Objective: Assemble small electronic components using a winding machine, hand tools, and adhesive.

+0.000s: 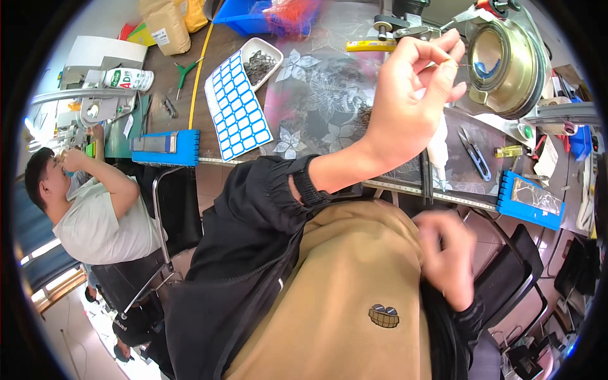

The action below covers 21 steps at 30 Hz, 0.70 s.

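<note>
My left hand (pixel 418 95) is raised over the table with thumb and fingertips pinched together. A thin strand (pixel 465 65) shows at the fingertips; whether it is wire or thread I cannot tell. Just right of them stands a round brass-coloured machine housing (pixel 491 60), with a blue piece (pixel 486 69) inside its opening. My right hand (pixel 448 256) is low, in front of my body, below the table edge. Motion smears its fingers, which look curled, and I cannot make out anything in them.
Near my left wrist lie a sheet of blue-bordered labels (pixel 237 107) and a white dish (pixel 265 57) of dark small parts. Thread snips (pixel 475 155) and a white bottle (pixel 438 149) lie right. A blue tray (pixel 535 199) hangs at the edge. Another person (pixel 101 209) sits left.
</note>
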{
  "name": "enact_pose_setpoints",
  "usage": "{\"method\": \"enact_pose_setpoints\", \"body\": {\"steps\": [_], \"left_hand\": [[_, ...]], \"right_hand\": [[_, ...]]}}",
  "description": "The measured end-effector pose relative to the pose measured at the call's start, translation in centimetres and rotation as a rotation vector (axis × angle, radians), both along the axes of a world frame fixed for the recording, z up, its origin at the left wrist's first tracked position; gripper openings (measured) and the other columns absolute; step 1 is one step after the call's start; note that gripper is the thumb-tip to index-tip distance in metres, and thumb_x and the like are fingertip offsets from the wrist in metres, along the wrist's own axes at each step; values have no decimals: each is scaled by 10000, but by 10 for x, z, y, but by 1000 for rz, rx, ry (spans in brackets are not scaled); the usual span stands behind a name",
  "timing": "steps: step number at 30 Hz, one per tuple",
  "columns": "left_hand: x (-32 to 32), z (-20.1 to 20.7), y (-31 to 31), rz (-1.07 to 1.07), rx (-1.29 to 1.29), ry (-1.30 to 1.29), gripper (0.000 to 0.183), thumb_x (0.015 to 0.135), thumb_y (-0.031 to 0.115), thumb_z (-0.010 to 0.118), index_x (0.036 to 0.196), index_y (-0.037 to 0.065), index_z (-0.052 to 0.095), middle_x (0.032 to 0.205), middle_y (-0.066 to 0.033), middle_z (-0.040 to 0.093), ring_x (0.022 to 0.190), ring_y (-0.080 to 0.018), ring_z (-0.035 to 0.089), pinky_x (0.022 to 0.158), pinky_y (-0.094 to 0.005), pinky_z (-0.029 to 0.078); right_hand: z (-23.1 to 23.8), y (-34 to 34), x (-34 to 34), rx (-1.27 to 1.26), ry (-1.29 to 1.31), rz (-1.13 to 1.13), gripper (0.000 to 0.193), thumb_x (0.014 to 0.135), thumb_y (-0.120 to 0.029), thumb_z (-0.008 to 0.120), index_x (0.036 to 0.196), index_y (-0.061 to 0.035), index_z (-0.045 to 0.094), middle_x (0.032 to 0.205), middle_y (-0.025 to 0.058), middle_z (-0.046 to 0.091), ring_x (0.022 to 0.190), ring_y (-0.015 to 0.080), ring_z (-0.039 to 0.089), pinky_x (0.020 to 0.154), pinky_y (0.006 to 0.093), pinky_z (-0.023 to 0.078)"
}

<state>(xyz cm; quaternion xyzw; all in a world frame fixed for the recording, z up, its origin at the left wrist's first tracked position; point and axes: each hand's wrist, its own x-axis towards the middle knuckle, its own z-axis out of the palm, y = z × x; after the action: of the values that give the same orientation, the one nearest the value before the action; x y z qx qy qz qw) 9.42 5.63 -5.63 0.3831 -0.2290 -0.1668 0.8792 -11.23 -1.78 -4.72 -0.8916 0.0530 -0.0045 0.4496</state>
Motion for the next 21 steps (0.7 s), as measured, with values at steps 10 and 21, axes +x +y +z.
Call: {"method": "enact_pose_setpoints", "body": {"steps": [10,21], "left_hand": [[3,-1,-7,46,-29,-39,110,1000,59,540,1039,-20,474,1431,-281,448,1259,-275,567,895,-340,580],[-1,-2,3,244,188,-405,87,953,16,553,995,-43,504,1340,-366,521,1223,-372,598,963,-378,517]], "right_hand": [[-47,99,64,919,16,-64,661,924,-149,695,1434,86,345,1304,176,546,1226,229,529,1066,404,413],[-11,109,57,1120,354,-221,328,908,-151,723,1064,75,544,857,72,680,725,77,644,665,233,560]]}}
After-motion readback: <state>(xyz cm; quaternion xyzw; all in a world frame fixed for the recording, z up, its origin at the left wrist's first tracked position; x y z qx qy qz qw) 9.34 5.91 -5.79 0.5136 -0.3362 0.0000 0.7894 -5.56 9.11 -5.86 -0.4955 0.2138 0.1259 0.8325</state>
